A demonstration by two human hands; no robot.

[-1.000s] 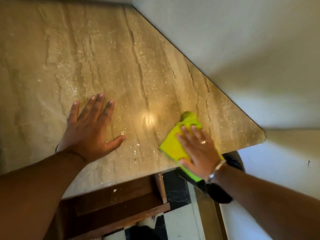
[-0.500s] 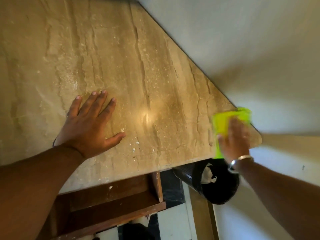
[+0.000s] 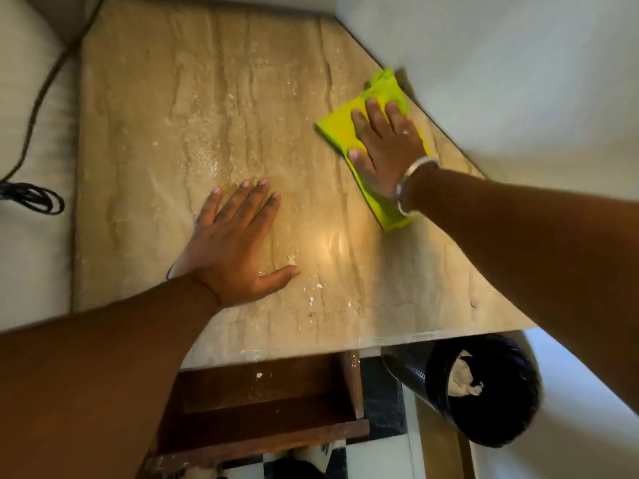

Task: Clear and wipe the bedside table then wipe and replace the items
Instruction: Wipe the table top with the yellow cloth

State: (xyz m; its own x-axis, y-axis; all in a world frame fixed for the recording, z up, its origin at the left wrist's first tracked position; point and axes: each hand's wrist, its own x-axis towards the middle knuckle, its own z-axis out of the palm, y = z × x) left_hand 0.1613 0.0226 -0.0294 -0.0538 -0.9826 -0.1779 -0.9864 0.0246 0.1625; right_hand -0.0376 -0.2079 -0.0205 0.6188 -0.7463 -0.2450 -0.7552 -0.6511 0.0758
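Both arms are reaching forward, bare to the wrist. The left hand is lying palm down, its 4 fingers stretched ahead and slightly fanned, the thumb sticking out to the right. The right hand is pressing flat farther ahead, fingers extended and apart, thumb pointing left. It is wearing a ring, and a metal bangle is circling the right wrist.

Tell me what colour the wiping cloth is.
Bright yellow-green cloth, clearest in the head view.
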